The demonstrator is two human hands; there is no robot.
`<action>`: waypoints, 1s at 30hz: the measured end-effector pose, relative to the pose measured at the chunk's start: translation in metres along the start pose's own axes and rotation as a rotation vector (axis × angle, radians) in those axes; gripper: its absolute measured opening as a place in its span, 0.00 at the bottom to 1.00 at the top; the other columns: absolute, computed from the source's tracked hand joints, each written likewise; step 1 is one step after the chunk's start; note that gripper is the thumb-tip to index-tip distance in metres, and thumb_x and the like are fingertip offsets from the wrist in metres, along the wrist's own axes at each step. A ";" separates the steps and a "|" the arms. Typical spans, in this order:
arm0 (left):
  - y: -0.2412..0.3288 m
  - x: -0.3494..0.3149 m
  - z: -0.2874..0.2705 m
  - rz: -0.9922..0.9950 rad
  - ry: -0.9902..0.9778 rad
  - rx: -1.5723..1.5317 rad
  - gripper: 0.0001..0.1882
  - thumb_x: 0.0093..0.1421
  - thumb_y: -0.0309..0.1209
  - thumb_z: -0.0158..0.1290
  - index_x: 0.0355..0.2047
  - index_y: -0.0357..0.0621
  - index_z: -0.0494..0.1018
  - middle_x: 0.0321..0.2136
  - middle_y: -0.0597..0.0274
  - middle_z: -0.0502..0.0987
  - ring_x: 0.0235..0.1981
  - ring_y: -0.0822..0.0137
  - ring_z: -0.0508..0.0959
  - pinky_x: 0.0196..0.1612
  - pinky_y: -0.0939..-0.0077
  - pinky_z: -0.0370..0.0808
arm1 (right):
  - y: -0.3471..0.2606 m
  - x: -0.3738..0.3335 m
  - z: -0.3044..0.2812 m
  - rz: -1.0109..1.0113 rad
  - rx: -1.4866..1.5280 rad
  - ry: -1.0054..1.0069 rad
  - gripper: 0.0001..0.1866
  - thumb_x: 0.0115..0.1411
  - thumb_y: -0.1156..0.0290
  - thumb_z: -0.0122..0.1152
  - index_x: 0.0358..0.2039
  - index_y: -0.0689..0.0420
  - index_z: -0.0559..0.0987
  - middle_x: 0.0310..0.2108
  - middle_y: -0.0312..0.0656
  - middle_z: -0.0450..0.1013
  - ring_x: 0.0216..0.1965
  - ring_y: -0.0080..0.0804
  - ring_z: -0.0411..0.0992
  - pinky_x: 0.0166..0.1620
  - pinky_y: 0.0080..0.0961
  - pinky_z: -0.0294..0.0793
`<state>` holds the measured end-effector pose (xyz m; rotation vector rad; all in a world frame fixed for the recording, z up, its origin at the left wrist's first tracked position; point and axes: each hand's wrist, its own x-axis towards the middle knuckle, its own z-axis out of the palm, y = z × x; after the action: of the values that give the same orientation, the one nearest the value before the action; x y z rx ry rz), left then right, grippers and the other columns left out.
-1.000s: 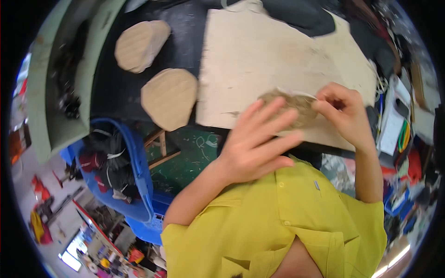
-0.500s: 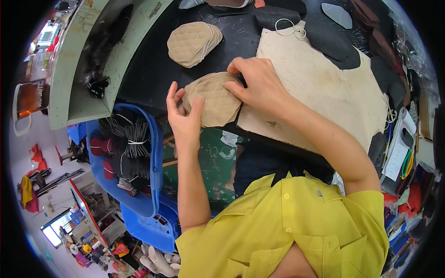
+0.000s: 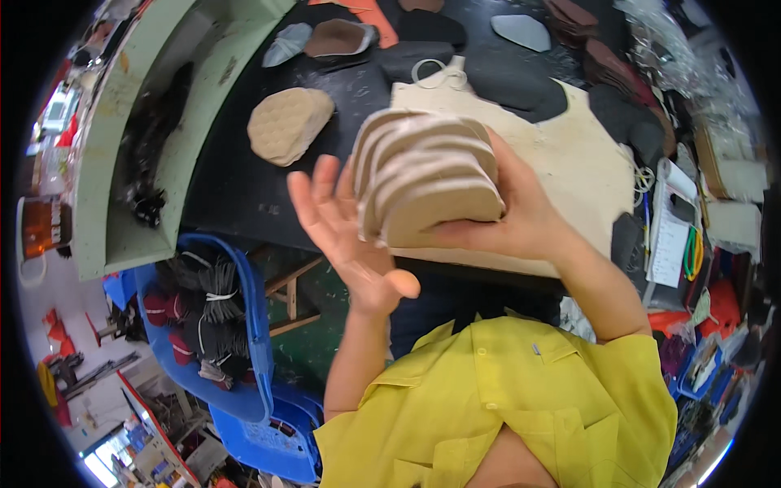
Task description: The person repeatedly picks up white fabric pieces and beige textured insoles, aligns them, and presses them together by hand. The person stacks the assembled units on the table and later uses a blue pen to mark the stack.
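Note:
My right hand [image 3: 521,203] grips a stack of beige padded fabric pieces [image 3: 431,179], raised above the table and tilted so the layered edges show. The stack is smeared by motion. Just left of it, my left hand [image 3: 346,236] is spread with the palm turned up and the thumb apart; its fingertips come close to the stack, and I cannot tell if they touch. A second stack of beige pieces [image 3: 289,126], with a quilted honeycomb pattern, lies on the black table [image 3: 220,195] further left.
A cream board [image 3: 569,171] lies under the right arm. Dark cut pieces [image 3: 521,85] and a grey piece [image 3: 521,31] lie at the back. A green metal trough [image 3: 106,203] borders the left. Below it stands a blue bin [image 3: 260,325] of bundled dark cords. A notepad [image 3: 671,224] is at right.
The stack has been lifted off the table and tipped up in my right hand. My left hand has let go of its side and opened. The view has shifted a little.

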<state>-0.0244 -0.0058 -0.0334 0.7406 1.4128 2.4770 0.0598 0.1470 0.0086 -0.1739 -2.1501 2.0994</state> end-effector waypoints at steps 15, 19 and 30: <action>-0.042 -0.025 0.030 -0.070 -0.477 0.519 0.63 0.38 0.37 0.77 0.67 0.33 0.48 0.53 0.52 0.68 0.51 0.59 0.73 0.55 0.66 0.69 | 0.065 -0.070 -0.040 -0.195 -0.548 0.197 0.55 0.45 0.61 0.77 0.68 0.61 0.54 0.62 0.57 0.61 0.62 0.51 0.62 0.65 0.39 0.60; -0.047 -0.025 0.010 -0.095 -0.467 0.703 0.43 0.42 0.26 0.73 0.56 0.31 0.63 0.47 0.53 0.75 0.44 0.62 0.77 0.52 0.70 0.72 | 0.038 -0.110 -0.079 -0.305 -0.737 0.211 0.33 0.55 0.64 0.68 0.61 0.58 0.69 0.57 0.53 0.68 0.57 0.48 0.67 0.60 0.38 0.67; -0.050 0.016 0.025 0.825 -0.696 1.038 0.28 0.51 0.21 0.64 0.53 0.36 0.68 0.49 0.47 0.74 0.52 0.48 0.75 0.56 0.50 0.72 | 0.061 -0.243 -0.178 0.524 -1.452 0.669 0.06 0.52 0.75 0.58 0.32 0.56 0.79 0.24 0.48 0.76 0.30 0.48 0.78 0.33 0.43 0.77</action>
<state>-0.0293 0.0457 -0.0602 2.4528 2.2582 1.2584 0.3291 0.2815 -0.0513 -1.3720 -2.7001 0.0110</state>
